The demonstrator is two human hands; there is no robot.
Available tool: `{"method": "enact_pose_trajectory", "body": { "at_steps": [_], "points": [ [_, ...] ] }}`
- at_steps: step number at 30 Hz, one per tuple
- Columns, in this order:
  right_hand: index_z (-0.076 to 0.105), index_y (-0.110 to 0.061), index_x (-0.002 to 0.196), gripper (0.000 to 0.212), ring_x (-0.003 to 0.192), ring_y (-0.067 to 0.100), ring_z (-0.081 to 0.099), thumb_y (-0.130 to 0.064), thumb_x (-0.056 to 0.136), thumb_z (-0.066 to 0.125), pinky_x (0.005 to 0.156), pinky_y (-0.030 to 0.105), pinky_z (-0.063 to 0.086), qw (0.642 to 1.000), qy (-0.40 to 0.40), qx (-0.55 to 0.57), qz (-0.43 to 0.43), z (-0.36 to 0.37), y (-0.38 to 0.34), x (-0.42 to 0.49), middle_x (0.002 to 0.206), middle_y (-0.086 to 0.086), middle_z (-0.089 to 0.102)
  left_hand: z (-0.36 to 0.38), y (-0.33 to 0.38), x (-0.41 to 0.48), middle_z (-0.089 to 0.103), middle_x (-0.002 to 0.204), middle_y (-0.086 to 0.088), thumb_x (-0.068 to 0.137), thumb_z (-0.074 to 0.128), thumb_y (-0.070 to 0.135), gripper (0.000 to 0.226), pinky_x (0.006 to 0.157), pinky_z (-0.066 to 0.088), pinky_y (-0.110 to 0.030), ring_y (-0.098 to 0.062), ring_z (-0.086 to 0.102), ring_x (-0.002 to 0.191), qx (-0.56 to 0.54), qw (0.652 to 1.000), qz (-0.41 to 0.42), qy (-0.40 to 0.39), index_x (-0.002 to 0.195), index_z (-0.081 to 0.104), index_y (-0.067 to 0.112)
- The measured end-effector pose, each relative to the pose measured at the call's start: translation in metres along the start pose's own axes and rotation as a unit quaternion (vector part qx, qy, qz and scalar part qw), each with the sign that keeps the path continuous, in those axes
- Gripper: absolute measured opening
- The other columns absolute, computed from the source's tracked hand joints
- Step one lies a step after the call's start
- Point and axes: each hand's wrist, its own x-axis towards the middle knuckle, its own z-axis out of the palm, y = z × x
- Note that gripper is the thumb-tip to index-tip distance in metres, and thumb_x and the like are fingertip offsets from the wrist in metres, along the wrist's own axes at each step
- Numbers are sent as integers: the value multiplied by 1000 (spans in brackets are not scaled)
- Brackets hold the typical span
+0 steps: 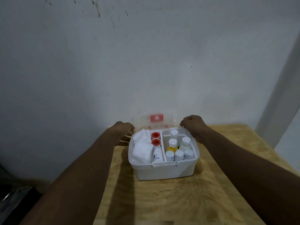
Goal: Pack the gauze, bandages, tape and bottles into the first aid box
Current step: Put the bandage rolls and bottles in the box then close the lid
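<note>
Sitting on the worktop (178, 200), the first aid box (164, 171) is holding gauze (141, 146), tape (155, 135), bandages (157, 155) and bottles (179, 154); fingers (183, 123) of the left hand (125, 129) and right hand (193, 123) are gripping the upright lid (156, 118); only closing seems left.

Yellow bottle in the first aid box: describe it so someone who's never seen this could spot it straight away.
On the wooden table stands an open white first aid box; look in its larger right-hand compartment, full of upright bottles. The yellow bottle stands near the middle, by the divider. It alone has a yellow body; its neighbours look white.
</note>
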Motion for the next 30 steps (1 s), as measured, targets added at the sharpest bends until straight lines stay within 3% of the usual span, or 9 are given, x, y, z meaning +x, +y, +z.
{"method": "enact_pose_trajectory", "body": {
  "at_steps": [5, 11, 15, 18, 21, 24, 27, 30],
  "points": [
    [56, -10, 121, 39, 81, 29, 66, -6, 82, 63, 70, 39, 54, 999, -16, 39, -24, -2, -6, -5, 105, 17, 64, -3, 1, -3, 73, 105, -15, 93, 59, 19, 24, 94, 56, -47, -35, 69, 96, -61, 997, 36, -9, 112, 64, 6],
    [61, -17, 105, 16, 103, 28, 67, -18, 91, 53, 91, 48, 54, 995, -27, 85, -50, -13, -15, -21, 114, 6, 65, -10, 3, -14, 72, 112, -14, 98, 39, 33, 37, 104, 48, -49, -36, 67, 104, -149, 987, 49, -18, 115, 64, 12],
    [68, -15, 102, 24, 90, 23, 67, -18, 89, 47, 90, 43, 52, 991, -23, 120, -53, -19, -21, -33, 109, 3, 70, -17, 3, -19, 71, 116, -12, 102, 31, 42, 48, 98, 49, -44, -34, 65, 107, -175, 983, 57, -18, 119, 65, 12],
    [70, -12, 104, 29, 86, 23, 67, -18, 90, 45, 82, 38, 51, 988, -20, 138, -62, -25, -23, -42, 110, 7, 73, -21, 1, -27, 71, 115, -9, 102, 33, 48, 49, 92, 47, -42, -32, 66, 106, -173, 982, 70, -29, 114, 67, 14],
    [71, -8, 104, 31, 86, 23, 69, -19, 89, 47, 84, 39, 52, 988, -19, 133, -70, -31, -22, -49, 108, 10, 74, -25, 0, -34, 74, 110, -6, 100, 38, 51, 46, 92, 46, -41, -30, 67, 104, -161, 983, 85, -38, 107, 69, 17],
    [73, -5, 100, 29, 87, 22, 72, -16, 83, 52, 92, 43, 53, 990, -19, 119, -76, -39, -20, -57, 103, 12, 75, -28, -6, -40, 75, 109, -6, 98, 45, 49, 42, 93, 48, -42, -29, 69, 101, -146, 985, 94, -27, 104, 70, 16],
    [73, -1, 95, 23, 83, 21, 71, -11, 80, 58, 88, 41, 54, 992, -22, 90, -91, -45, -11, -64, 100, 16, 75, -30, -14, -43, 76, 109, -9, 93, 59, 44, 37, 86, 51, -40, -29, 71, 94, -125, 987, 101, -21, 100, 73, 11],
    [75, -8, 87, 17, 87, 18, 71, -13, 87, 59, 90, 44, 57, 991, -24, 21, -130, -46, 2, -69, 95, 4, 75, -25, -21, -48, 75, 110, -9, 90, 68, 32, 28, 87, 55, -40, -28, 70, 95, -92, 990, 108, -18, 100, 74, 7]
  ]
}}
